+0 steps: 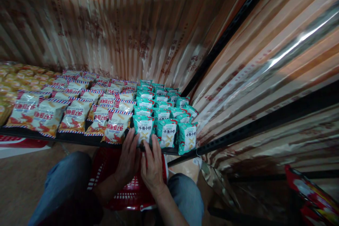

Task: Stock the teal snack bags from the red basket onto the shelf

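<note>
At the shelf's front edge stands a teal and white snack bag (144, 130), upright in the front row of several matching bags. My left hand (128, 157) reaches to its lower left corner with fingers stretched out. By its lower right side is my right hand (153, 167), its fingers extended too. The fingertips of both hands are at the bag's bottom edge; whether they press on it I cannot tell. Just left of my left hand stands a white and red snack bag (116, 127) with a striped top edge.
Yellow packages (23, 77) fill the far left of the black shelf (71, 136). A red plastic basket (127, 197) sits below my hands, between my knees. Striped plastic sheeting (148, 24) hangs behind, and a black metal post (222, 42) slants up on the right. Red packaging (312, 194) shows lower right.
</note>
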Demonstrator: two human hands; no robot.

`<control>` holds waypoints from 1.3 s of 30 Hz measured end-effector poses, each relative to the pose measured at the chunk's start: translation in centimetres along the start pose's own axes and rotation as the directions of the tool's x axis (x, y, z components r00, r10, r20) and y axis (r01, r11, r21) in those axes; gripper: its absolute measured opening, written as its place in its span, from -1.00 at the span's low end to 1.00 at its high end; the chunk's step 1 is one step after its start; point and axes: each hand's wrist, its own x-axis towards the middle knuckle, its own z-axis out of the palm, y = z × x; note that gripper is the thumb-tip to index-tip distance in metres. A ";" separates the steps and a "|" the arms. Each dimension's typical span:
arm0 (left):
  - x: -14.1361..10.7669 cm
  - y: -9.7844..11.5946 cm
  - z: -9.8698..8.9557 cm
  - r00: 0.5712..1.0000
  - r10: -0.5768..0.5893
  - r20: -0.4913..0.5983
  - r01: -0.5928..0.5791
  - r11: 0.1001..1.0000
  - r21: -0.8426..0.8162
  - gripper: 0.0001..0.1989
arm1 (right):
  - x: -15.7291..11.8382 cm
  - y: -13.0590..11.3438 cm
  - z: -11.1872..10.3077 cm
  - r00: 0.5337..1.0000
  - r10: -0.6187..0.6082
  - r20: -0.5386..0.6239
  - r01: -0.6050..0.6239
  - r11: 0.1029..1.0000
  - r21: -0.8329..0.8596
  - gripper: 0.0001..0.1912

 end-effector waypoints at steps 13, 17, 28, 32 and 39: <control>0.8 -0.7 0.4 1.000 0.003 0.031 -0.003 1.000 -0.008 -0.43 | 0.3 0.3 1.6 0.995 0.094 -0.015 -0.093 0.993 0.069 -0.42; 0.7 -0.5 0.3 1.000 0.015 0.011 -0.015 1.000 0.014 -0.40 | 0.4 0.2 2.0 0.998 0.049 -0.030 -0.048 0.999 0.008 -0.38; 0.6 -0.7 -2.0 0.996 -0.015 -0.086 0.034 0.974 0.225 -0.35 | 2.2 -0.4 2.3 0.999 -0.008 -0.033 0.007 0.999 -0.034 -0.34; 0.9 -1.5 -2.7 0.991 -0.055 -0.123 0.090 0.950 0.299 -0.33 | 2.6 -0.5 2.7 0.998 -0.007 -0.060 0.005 0.999 -0.037 -0.35; 1.5 -2.8 -2.9 0.975 -0.118 -0.188 0.176 0.928 0.330 -0.38 | 2.8 -0.3 3.0 0.997 -0.009 -0.083 0.006 0.999 -0.038 -0.37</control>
